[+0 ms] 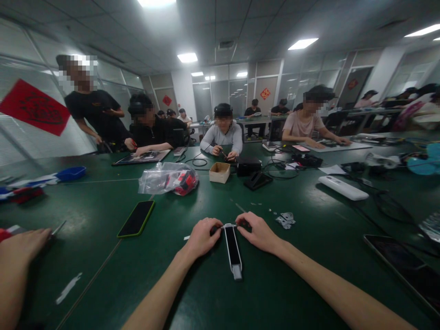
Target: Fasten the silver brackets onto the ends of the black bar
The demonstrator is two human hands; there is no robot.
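Note:
A long, narrow object with a white frame and a black middle [233, 247] lies on the green table in front of me, its silver-grey block end toward me. At its far end, my left hand [202, 236] is closed from the left, with thumb and fingertips pinched at the corner. From the other side my right hand [256, 231] pinches the opposite far corner. Small silver bits seem to stick out where the fingertips meet it; their kind is too small to tell. Just right of my right hand lie white-grey scraps [286, 220].
On the green table [154, 284] lie a green-edged phone [136, 219], a plastic bag with red parts [168, 178], a small open box [219, 173], a white device [343, 188] and a dark tablet [405, 270]. Another person's hand [24, 250] is at the left edge. Several people sit opposite.

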